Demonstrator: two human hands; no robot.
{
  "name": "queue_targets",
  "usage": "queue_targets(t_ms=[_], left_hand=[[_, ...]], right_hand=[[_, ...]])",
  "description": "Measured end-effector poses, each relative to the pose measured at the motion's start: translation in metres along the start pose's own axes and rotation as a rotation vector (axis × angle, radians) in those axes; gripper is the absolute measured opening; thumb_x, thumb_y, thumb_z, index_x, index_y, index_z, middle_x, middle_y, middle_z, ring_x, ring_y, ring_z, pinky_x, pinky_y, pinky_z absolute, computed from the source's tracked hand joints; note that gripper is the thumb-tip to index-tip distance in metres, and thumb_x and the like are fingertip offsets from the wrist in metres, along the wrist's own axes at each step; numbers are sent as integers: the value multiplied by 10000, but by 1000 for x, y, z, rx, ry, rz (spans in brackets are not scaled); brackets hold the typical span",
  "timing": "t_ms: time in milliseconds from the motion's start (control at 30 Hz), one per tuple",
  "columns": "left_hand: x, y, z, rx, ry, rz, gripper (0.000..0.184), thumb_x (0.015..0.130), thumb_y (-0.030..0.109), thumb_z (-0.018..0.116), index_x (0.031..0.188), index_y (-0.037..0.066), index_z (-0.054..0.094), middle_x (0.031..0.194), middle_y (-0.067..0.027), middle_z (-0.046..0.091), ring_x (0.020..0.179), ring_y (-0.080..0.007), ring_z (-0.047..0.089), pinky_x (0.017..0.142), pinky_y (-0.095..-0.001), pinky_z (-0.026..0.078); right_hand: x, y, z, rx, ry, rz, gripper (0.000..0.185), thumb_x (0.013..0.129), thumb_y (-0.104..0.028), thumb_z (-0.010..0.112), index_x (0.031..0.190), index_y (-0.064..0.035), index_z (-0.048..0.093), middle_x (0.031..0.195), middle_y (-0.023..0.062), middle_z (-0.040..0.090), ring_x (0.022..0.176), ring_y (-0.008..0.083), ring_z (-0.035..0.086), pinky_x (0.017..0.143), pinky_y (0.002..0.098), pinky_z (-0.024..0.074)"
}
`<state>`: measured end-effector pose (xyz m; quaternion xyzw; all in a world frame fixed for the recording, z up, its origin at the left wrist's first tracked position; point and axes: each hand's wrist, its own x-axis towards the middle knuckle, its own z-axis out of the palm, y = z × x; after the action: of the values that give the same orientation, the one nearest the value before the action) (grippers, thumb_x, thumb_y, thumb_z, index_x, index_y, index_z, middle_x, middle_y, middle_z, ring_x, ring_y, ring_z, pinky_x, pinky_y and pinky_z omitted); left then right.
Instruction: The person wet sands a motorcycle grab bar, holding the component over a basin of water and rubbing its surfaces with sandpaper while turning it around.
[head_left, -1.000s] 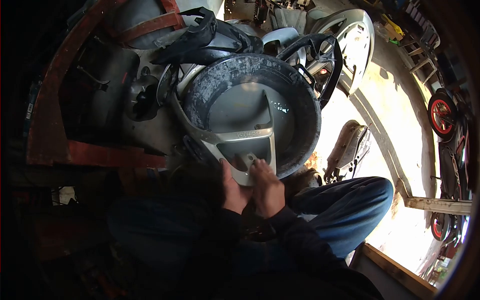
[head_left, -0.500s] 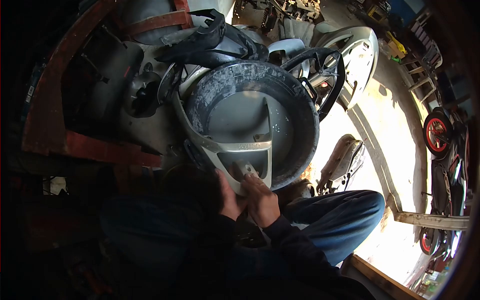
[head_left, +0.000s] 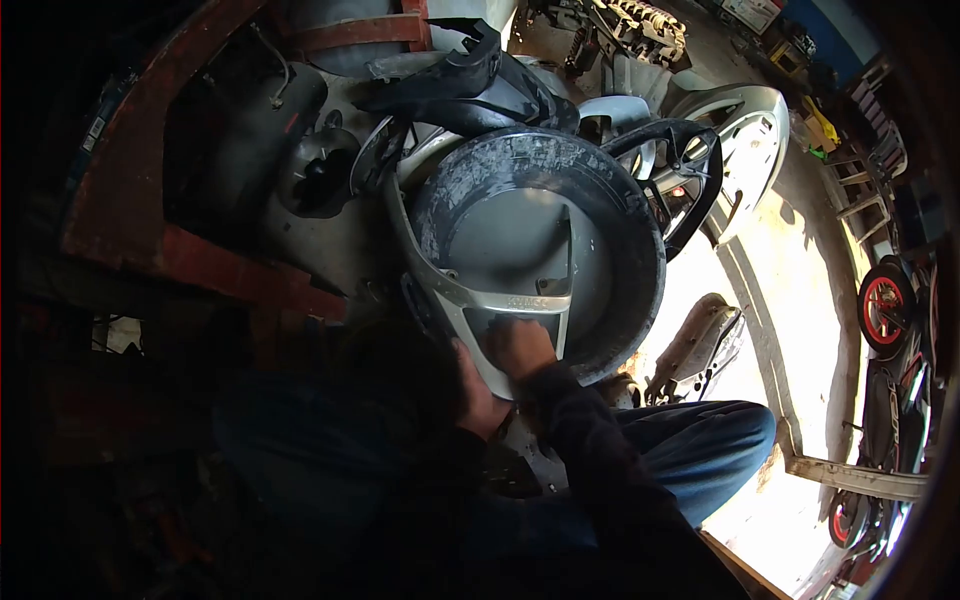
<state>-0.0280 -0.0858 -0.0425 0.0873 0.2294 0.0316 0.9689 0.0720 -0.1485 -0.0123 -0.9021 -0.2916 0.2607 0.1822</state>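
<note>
The left hand (head_left: 480,395) grips the near end of the silver panel (head_left: 540,303), whose long axis runs forward over the dark basin (head_left: 642,285); the right hand (head_left: 524,346) curls just ahead, over the lower opening, holding what, if anything, I cannot tell.

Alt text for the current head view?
A person's left hand holds the near end of a silver frame extending over a round dark tub of greyish liquid; the right hand is at the frame's near opening. A black panel lies beyond.
</note>
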Motion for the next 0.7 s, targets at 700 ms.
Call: queue_targets(t_ms=[700], left_hand=[[2,4,-27,277,200,-114,477,942,391,580,1305,85,538,1261,-62,588,1187,-223,556,989,-377,449]], right_hand=[[-13,11,16,268,300,-40,200,846,-132,577,996,-48,677,863,234,667,750,433,646,681,504,531]])
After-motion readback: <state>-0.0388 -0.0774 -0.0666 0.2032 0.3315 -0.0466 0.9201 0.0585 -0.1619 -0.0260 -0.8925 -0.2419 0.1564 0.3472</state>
